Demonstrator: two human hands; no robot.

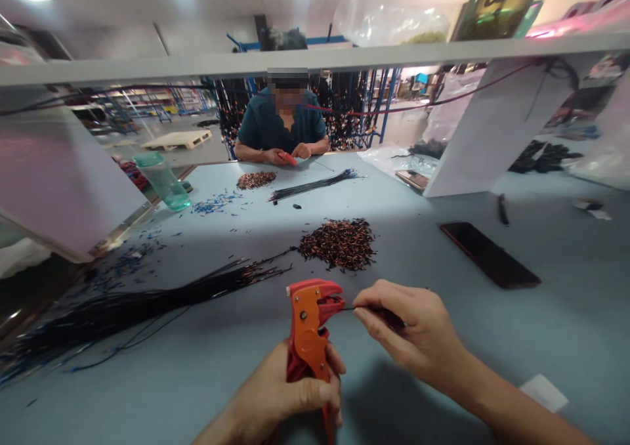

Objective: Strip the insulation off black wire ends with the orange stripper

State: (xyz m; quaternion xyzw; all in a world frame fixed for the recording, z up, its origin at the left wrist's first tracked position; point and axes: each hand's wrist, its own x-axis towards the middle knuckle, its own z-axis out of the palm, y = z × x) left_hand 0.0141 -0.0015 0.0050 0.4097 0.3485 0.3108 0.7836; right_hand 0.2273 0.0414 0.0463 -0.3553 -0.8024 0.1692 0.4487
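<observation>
My left hand (300, 392) is wrapped round the handles of a red and orange wire stripper (308, 320), held upright with its jaws pointing right. In a pinch between thumb and fingertips, my right hand (408, 320) holds a thin black wire (348, 308) whose end reaches the stripper's jaws. The rest of that wire is hidden by the hand. Beyond the stripper lies a pile of short black and copper-coloured cut pieces (339, 243). A long bundle of black wires (162, 307) with bare copper ends stretches across the table to the left.
A dark phone (489, 253) lies at the right. Opposite sits a person (283, 127) holding another orange-red tool (287, 158), near a second wire bundle (315, 186). A green bottle (165, 181) leans at left. A white shelf (315, 58) spans overhead.
</observation>
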